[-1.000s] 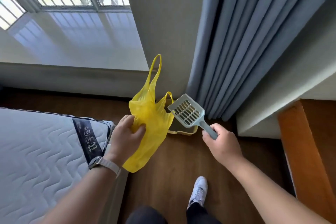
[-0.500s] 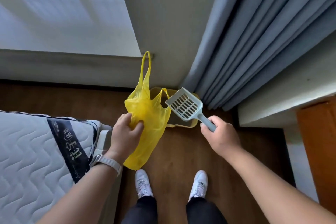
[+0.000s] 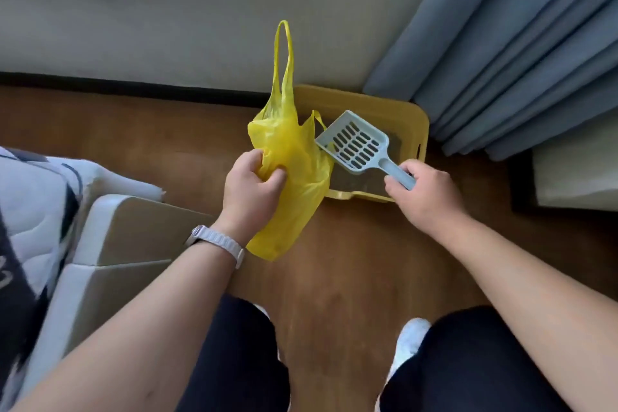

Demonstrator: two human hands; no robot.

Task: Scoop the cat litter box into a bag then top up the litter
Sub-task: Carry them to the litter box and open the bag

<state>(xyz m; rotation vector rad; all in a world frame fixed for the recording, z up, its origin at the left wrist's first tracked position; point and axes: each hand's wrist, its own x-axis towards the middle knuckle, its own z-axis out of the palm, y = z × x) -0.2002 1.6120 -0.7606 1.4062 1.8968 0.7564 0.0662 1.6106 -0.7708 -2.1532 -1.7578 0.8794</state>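
Presently, a pale blue slotted plastic scoop (image 3: 359, 144) is held over a yellow plastic litter box (image 3: 413, 119).
The handle is gripped in the right hand (image 3: 424, 192), blade pointed up-left. The box lies just ahead on the brown wooden floor (image 3: 334, 261), against the wall (image 3: 167, 10). A crumpled yellow plastic bag (image 3: 294, 164) is clutched in the left hand (image 3: 250, 184).

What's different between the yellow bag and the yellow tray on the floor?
The bag is soft, crumpled plastic; the litter box is a rigid tray with a rim. The bag is held off the floor by the left hand; the litter box rests on the floor by the wall. Both are yellow.
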